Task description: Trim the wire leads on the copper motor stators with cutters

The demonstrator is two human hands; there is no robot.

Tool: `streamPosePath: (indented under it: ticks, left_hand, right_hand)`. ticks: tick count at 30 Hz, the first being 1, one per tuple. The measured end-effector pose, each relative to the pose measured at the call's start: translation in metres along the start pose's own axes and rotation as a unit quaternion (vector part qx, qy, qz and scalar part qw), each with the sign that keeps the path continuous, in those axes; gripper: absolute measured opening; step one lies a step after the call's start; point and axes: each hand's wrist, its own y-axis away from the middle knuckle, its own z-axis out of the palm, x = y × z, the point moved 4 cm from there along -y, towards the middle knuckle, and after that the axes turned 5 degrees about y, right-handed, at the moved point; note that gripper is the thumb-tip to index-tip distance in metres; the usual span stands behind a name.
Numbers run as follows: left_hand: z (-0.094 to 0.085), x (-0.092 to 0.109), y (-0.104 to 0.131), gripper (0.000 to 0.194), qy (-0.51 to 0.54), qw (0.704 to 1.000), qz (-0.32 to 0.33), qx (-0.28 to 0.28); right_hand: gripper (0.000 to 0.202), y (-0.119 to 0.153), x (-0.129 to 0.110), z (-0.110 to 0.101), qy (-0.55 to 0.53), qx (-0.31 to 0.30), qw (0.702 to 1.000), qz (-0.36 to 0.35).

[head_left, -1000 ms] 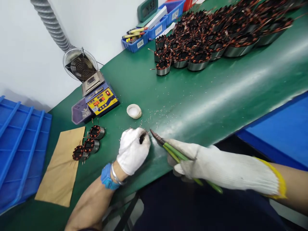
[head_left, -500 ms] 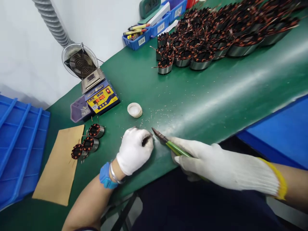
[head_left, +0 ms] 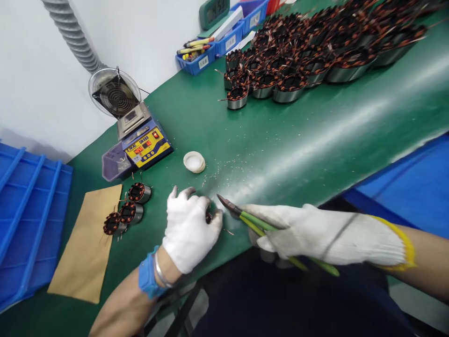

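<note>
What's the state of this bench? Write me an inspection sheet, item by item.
Surface: green mat, scattered with wire clippings.
Job's things: wound stator, mostly hidden in the left hand; green-handled cutters in the right hand.
Clutter: three stators by a brown sheet; white lid; stator batch.
Grip: both closed on their items.
Cables: thin lead behind the soldering station.
Surroundings: fume fan, duct hose, blue bins, clock, blue crate.

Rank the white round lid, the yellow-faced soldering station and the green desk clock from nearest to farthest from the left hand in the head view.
1. White round lid, just beyond the left hand.
2. Yellow-faced soldering station, farther back to the left.
3. Green desk clock, at the far edge of the table.
</note>
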Motion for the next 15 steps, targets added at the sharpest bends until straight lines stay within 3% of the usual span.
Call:
streamPosePath:
  ticks: [5,15]
  left_hand:
    - [0.0097,-0.0064,-0.0017,0.014,0.072,0.997,-0.025,0.015]
    - [0.0107,-0.0091,0.0009,0.013,0.105,0.994,-0.012,0.031]
  right_hand:
    - [0.036,-0.001,-0.0072,-0.0023,-0.018,-0.01,0.999,0.045]
    - [0.033,0.0014,-0.0036,-0.0025,0.013,-0.003,0.999,0.036]
